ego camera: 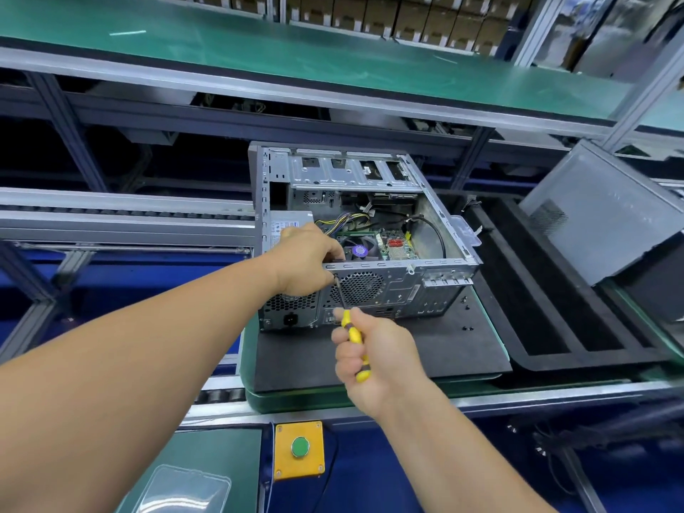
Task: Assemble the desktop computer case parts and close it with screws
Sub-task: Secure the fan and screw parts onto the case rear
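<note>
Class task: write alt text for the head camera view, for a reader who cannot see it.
A right hand holds a yellow screwdriver to the rear panel of an open computer case, while the left hand grips the case's top rear edge. The case lies on a black mat.

Screwdriver (353,336) tip hidden behind left hand (307,259); screw perhaps there.

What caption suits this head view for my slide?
Right hand drives yellow-handled screwdriver into open grey metal computer case, steadied by left hand.
</note>
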